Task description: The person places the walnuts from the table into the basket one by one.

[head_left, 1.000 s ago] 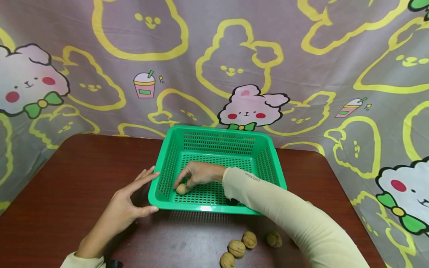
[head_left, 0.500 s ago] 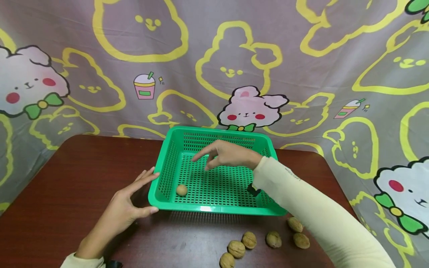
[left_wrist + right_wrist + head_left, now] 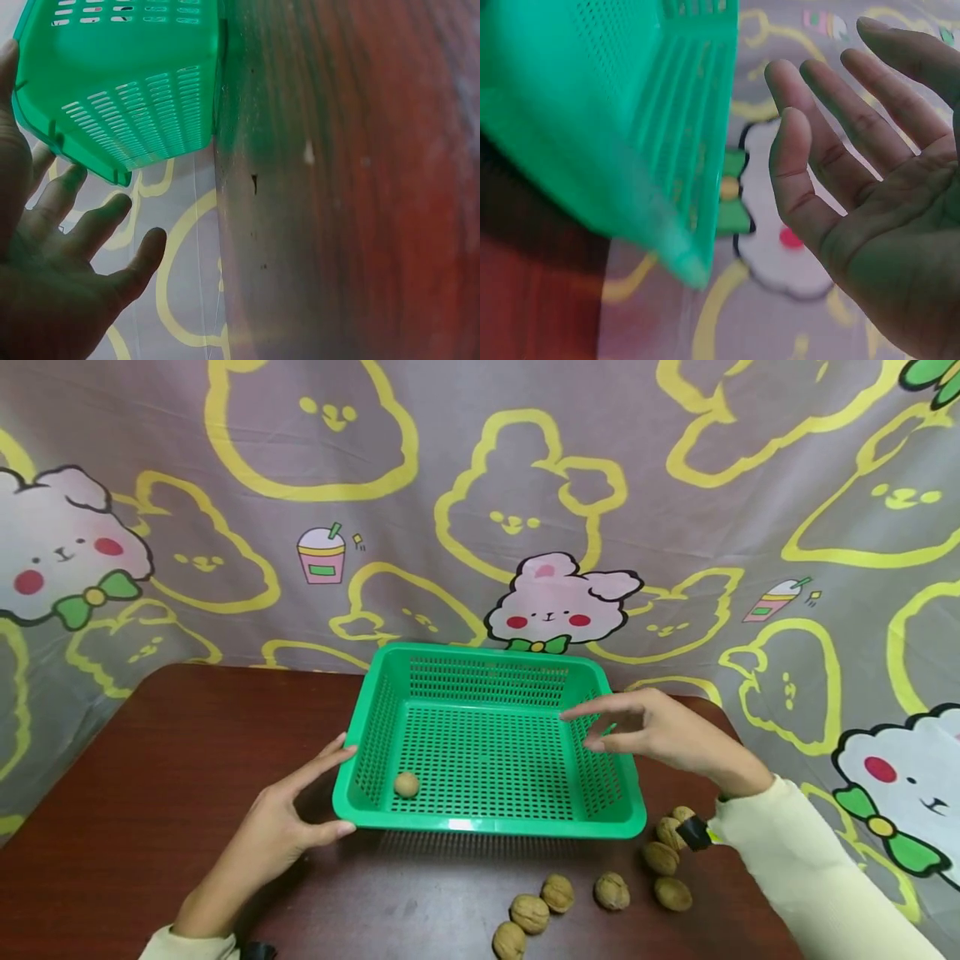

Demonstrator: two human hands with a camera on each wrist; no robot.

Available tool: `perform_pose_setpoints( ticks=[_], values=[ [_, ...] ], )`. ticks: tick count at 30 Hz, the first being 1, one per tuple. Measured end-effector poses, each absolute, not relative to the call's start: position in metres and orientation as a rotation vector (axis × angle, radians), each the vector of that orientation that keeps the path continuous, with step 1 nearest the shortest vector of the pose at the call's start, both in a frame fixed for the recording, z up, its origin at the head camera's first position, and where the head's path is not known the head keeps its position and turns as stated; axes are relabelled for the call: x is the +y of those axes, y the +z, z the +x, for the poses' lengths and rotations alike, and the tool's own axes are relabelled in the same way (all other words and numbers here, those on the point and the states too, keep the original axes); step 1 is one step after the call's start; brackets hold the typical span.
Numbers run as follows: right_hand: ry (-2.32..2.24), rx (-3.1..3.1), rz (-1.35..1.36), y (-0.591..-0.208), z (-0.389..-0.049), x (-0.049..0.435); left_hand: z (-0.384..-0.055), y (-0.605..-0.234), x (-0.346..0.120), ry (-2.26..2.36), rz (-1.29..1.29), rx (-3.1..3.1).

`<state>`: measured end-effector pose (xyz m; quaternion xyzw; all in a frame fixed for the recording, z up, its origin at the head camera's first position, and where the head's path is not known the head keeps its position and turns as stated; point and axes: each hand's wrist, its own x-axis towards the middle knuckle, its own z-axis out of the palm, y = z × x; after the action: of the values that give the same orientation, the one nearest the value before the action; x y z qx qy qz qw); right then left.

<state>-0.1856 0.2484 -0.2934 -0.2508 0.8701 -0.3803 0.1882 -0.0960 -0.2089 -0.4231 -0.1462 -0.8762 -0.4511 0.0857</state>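
A green plastic basket (image 3: 487, 823) with slotted walls sits on the table, and one walnut (image 3: 407, 785) lies in its near left corner. My left hand (image 3: 273, 827) touches the basket's left rim with spread, fairly straight fingers and thumb. In the left wrist view, the fingers (image 3: 97, 225) reach along the outside of the basket. Over the basket's right side, my right hand (image 3: 660, 735) is in the air with thumb and fingers apart. Nothing is in its palm in the right wrist view, where the bent, relaxed fingers (image 3: 829, 142) are plain.
Three walnuts (image 3: 529, 915) lie in a slanting row in front of the basket, with a single walnut (image 3: 612, 891) to their right. Several more walnuts (image 3: 662, 858) are grouped beside the basket's right front corner. A patterned curtain (image 3: 420, 460) hangs behind the table (image 3: 150, 760).
My right hand has let go of the walnut in the basket's left corner, lifted and moved right to the basket's right side. The left hand stays at the rim.
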Motion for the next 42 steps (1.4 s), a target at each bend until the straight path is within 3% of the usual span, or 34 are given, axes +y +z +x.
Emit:
perform_pose_setpoints(
  ticks=[4, 11, 20, 36, 42],
  values=[
    [-1.151, 2.501, -0.608, -0.300, -0.164, 0.284, -0.096, -0.423, -0.208, -1.335, -0.412, -2.632],
    [-1.339, 2.432, -0.662, -0.327, -0.134, 0.342, -0.096, -0.422, -0.209, -1.323, -0.394, -2.667],
    [-1.444, 2.425, -0.632, -0.369, -0.114, 0.392, -0.096, -0.423, -0.209, -1.349, -0.433, -2.620],
    [-1.442, 2.450, -0.368, -0.416, -0.109, 0.415, -0.097, -0.427, -0.208, -1.389, -0.461, -2.588],
    [-1.448, 2.479, -0.466, -0.431, -0.114, 0.416, -0.097, -0.427, -0.208, -1.401, -0.480, -2.572]
  ],
)
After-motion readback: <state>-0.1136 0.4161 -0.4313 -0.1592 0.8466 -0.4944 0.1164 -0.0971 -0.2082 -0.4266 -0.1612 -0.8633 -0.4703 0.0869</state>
